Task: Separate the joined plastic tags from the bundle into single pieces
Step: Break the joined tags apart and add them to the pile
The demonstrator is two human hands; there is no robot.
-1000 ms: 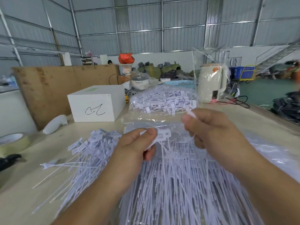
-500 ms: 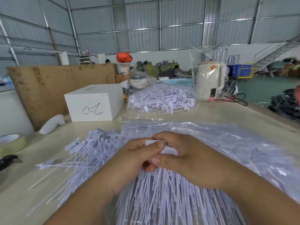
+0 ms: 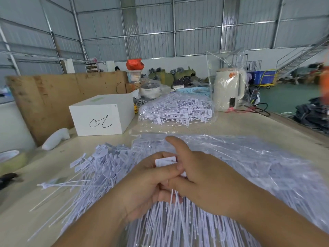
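Low in the frame over a pale worktable (image 3: 249, 122), the left hand (image 3: 142, 186) and right hand (image 3: 204, 182) both pinch one white tag head (image 3: 165, 161) above the bundle (image 3: 169, 225), seemingly to snap it free, separated tags (image 3: 99, 168) heaped left.

Both forearms reach forward and meet at the centre. The left hand (image 3: 142, 180) has its fingers (image 3: 160, 172) curled, pinching a small white piece. The right hand (image 3: 204, 177) pinches it too, index finger raised and extended.
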